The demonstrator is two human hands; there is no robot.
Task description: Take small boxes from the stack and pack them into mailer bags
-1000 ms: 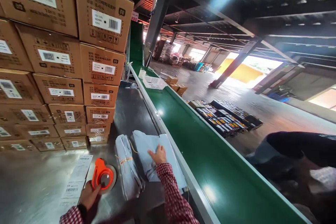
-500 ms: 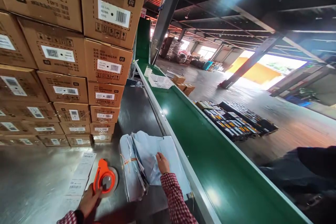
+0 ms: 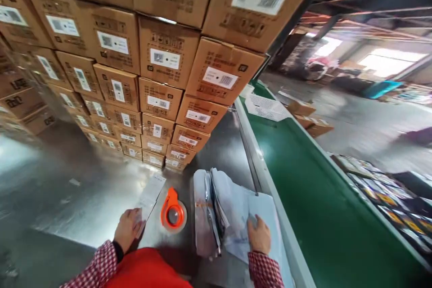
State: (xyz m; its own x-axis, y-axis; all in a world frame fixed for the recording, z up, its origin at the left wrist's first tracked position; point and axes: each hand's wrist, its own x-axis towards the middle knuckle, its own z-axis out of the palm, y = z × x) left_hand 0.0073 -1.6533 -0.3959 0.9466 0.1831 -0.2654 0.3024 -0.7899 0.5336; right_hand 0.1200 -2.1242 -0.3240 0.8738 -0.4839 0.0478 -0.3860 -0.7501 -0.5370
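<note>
My left hand (image 3: 127, 228) is closed at the near end of a strip of white printed labels (image 3: 152, 191) lying on the metal table, its fingertips around the paper. Just right of that strip lies an orange tape dispenser (image 3: 168, 204) with a roll of clear tape, touched by neither hand. My right hand (image 3: 259, 234) has its fingers curled on a pale grey plastic mailing bag (image 3: 236, 202), one of a loose pile. Beside the pile sits a folded bundle of bags (image 3: 203, 225) with an orange band around it.
Stacked brown cartons (image 3: 162, 60) with barcode labels rise behind the metal table (image 3: 84, 202). A green conveyor belt (image 3: 313, 180) runs along the right, with a white perforated basket (image 3: 266, 107) on it. Packed dark trays (image 3: 388, 193) stand on the floor beyond.
My left hand has let go of the tape dispenser, now lying on the table, and moved to the labels. My right hand stays at the bags. The view has swung left.
</note>
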